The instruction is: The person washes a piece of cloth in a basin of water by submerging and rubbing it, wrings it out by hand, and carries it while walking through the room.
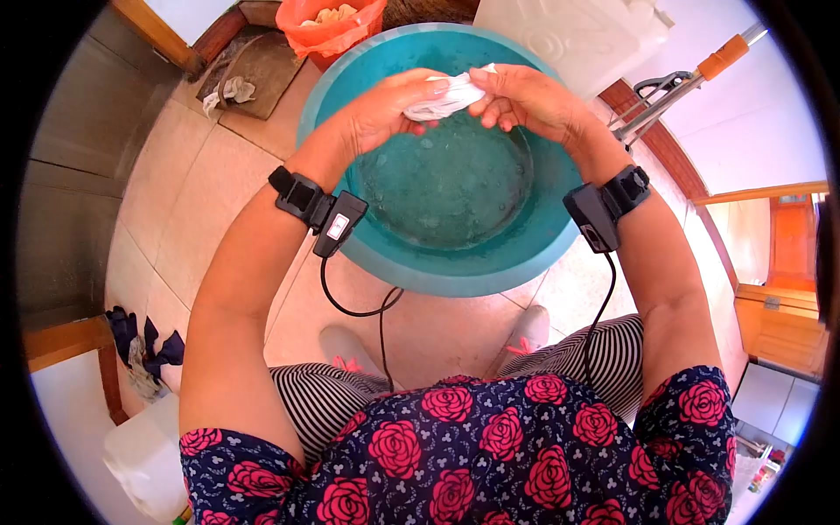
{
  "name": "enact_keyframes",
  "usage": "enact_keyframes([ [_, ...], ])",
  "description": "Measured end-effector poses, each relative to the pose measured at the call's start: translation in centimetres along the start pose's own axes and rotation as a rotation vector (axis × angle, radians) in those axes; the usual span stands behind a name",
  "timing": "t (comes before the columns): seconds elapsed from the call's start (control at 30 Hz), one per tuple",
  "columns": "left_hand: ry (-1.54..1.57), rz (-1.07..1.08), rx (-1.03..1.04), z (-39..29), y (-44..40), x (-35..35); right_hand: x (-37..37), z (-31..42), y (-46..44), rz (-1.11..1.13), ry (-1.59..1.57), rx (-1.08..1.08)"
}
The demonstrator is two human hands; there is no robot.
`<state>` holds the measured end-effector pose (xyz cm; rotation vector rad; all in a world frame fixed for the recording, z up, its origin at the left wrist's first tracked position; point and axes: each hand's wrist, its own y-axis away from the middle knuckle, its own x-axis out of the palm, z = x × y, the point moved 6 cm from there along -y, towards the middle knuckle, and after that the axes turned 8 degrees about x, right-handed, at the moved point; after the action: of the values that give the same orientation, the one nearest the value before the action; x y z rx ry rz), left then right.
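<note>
A crumpled white cloth [442, 101] is bunched between my two hands, above the far half of a large teal basin [477, 284]. My left hand [391, 105] is closed round the cloth's left part, thumb on top. Thumb and forefinger of my right hand [523, 98] pinch its right end, while the other fingers curl below. Shallow water [442, 188] covers the bottom of the basin. How the cloth is folded inside my left hand is hidden.
Behind the basin stand a bin with an orange-red bag [337, 35] and a large whitish plastic container [569, 39]. A metal pole with an orange grip [723, 56] leans at the right. Dark cloths [149, 346] lie on the left floor. Cables [381, 328] hang from both wrist devices.
</note>
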<state>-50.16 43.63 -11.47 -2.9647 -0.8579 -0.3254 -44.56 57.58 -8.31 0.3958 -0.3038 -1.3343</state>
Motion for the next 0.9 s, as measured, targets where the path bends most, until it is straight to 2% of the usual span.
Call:
enact_keyframes([
  [0.1, 0.084, 0.063, 0.128, -0.4, -0.5, 0.1, -0.9, -0.9, -0.5, -0.009, -0.079, 0.056],
  [0.27, 0.084, -0.108, 0.220, -0.4, -1.2, -1.4, 0.1, 0.1, 0.2, -0.118, -0.180, -0.057],
  [0.4, 0.096, -0.196, 0.251, 0.0, -1.8, -2.6, -1.1, -0.7, -0.6, -0.074, -0.225, -0.120],
  [0.5, 0.067, -0.331, 0.384, -0.8, -1.8, -4.1, -1.7, -1.0, -0.7, -0.004, -0.229, -0.152],
  [0.6, 0.353, -0.416, 0.446, -1.8, -1.6, -5.8, -2.5, -1.4, -0.2, 0.003, -0.165, -0.123],
  [0.7, 0.481, -0.474, 0.539, -3.5, -1.1, -6.9, -2.9, -2.1, 0.1, -0.023, -0.138, -0.057],
  [0.83, 0.533, -0.340, 0.628, -5.0, -1.6, -7.2, -3.9, -3.4, 0.5, -0.020, -0.014, 0.063],
  [0.9, 0.560, -0.289, 0.570, -5.5, -1.4, -6.1, -3.6, -3.8, 0.2, -0.042, 0.048, 0.115],
])
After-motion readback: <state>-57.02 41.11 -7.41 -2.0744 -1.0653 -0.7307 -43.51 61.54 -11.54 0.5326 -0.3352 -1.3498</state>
